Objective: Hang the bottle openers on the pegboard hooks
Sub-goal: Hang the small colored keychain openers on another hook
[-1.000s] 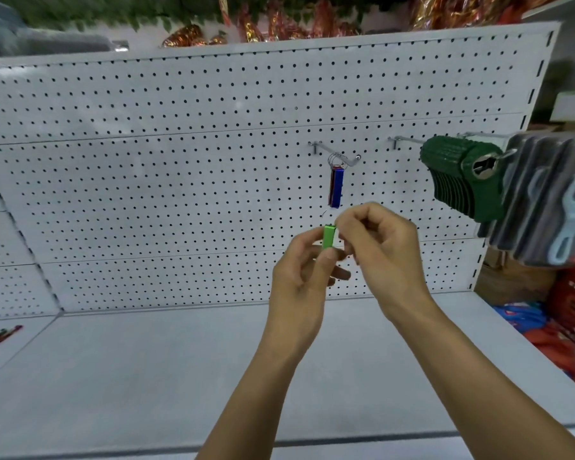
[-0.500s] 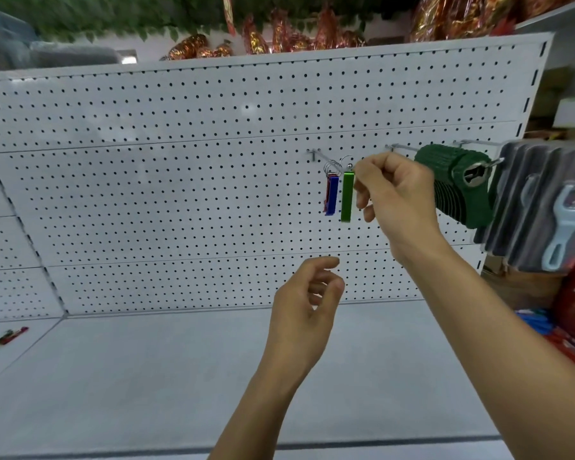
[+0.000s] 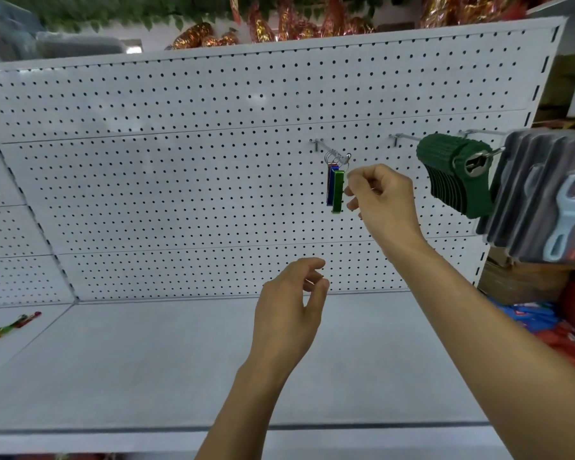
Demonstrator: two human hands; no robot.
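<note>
Nearest the camera, the left hand (image 3: 287, 303) is hovering low over the grey shelf (image 3: 166, 366), its fingers loosely curled and its grip holding nothing; a second ago it was steadying the small green metal bottle opener (image 3: 338, 192) together with the other hand, and it has since let go and dropped away. Farther up, the right hand (image 3: 380, 197) is reaching to the white perforated pegboard (image 3: 180, 167), its fingertips (image 3: 352, 178) pinched close together just beside the opener's top, apparently on its key ring, though whether they are truly gripping it is hard to tell. The green opener is now hanging upright from the wire peg hook (image 3: 332, 153), just in front of a blue metal bottle opener (image 3: 329, 187) on the same hook; half a second ago it was only being brought up to the hook's tip. That suggests this piece is hung, and the hand only needs to release. To the right, a stack of dark green openers (image 3: 455, 180) and grey packaged openers (image 3: 545, 200) is filling neighbouring hooks.
</note>
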